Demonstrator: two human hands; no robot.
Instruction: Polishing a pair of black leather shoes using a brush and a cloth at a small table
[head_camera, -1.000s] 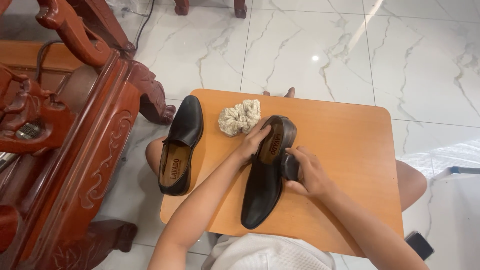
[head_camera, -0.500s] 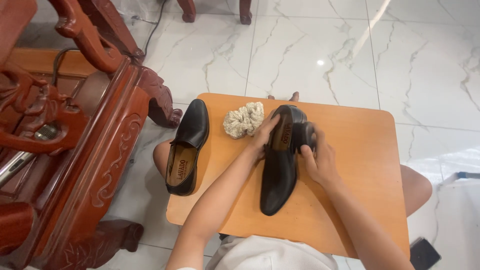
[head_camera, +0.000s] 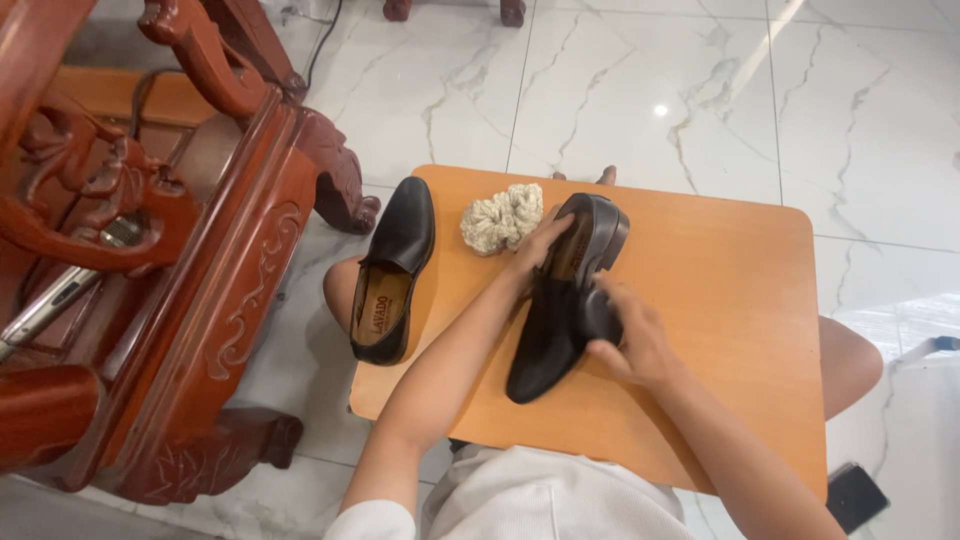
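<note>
The orange tabletop rests across the person's lap and serves as the reference surface.

Near the centre of the tabletop lies a black leather shoe, tipped on its side, heel toward the far edge and toe toward the person. The left hand grips the shoe at the heel opening; the fingers are curled over the rim and closed on it. The right hand sits against the right flank of the shoe, fingers bent around a small dark brush or pad pressed to the leather; the exact kind of tool cannot be told.

At the far edge of the tabletop, just beside the held shoe's heel, lies a bundle of pale knotted cloth. On the left edge of the tabletop rests a second black shoe, upright, opening facing up, partly overhanging. Left of the tabletop stands a carved red wooden chair on a white marble floor.
</note>
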